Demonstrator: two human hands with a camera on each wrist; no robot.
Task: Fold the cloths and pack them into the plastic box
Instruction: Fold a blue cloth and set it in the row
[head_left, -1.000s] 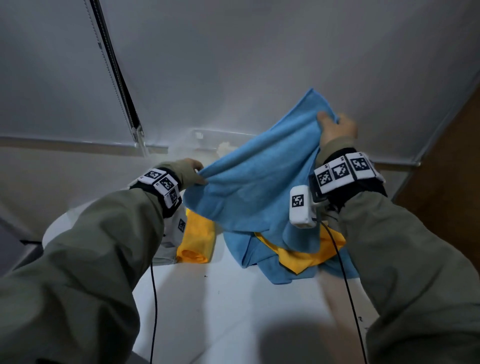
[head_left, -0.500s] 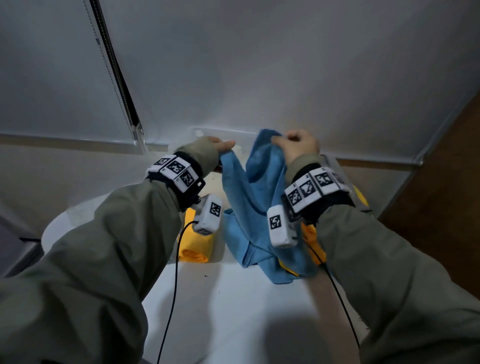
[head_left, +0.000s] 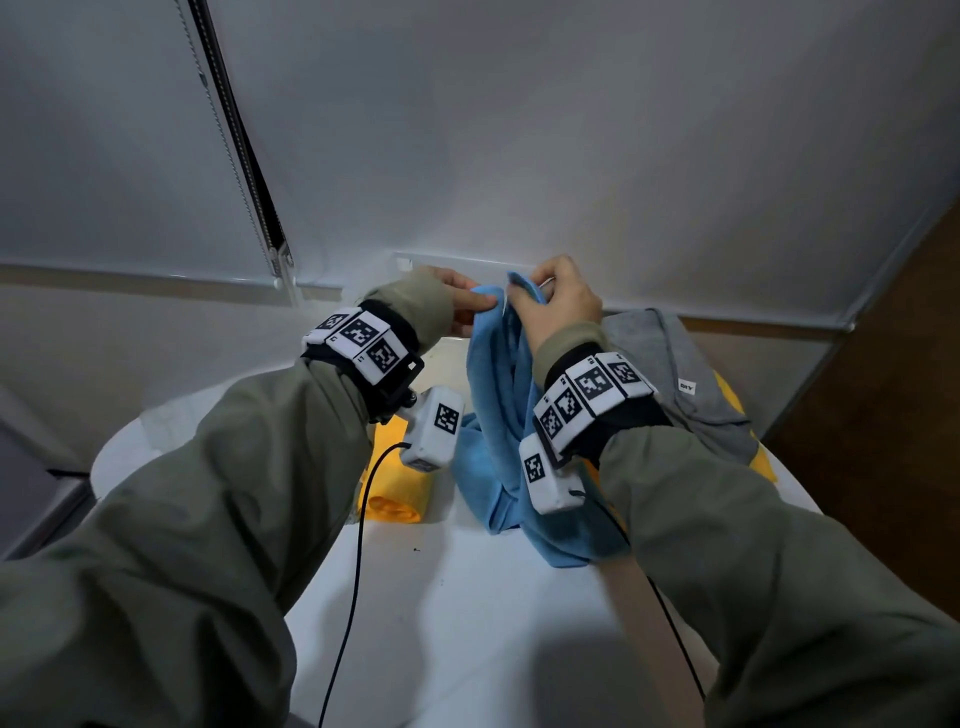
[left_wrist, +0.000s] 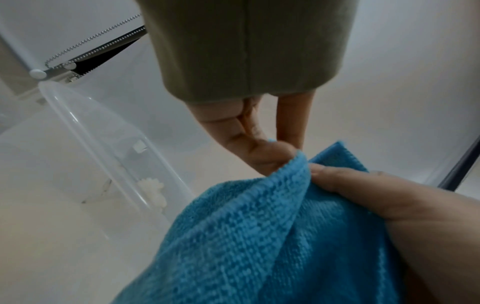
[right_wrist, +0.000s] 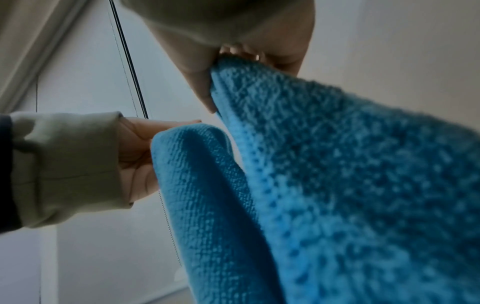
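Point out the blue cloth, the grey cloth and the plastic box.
blue cloth (head_left: 493, 415): head view, hanging middle fold.
grey cloth (head_left: 654, 353): head view, flat top surface.
plastic box (left_wrist: 85, 131): left wrist view, clear rim.

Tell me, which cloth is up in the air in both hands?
The blue cloth. The left hand and right hand pinch its top corners, while the yellow cloth and grey cloth lie on the table.
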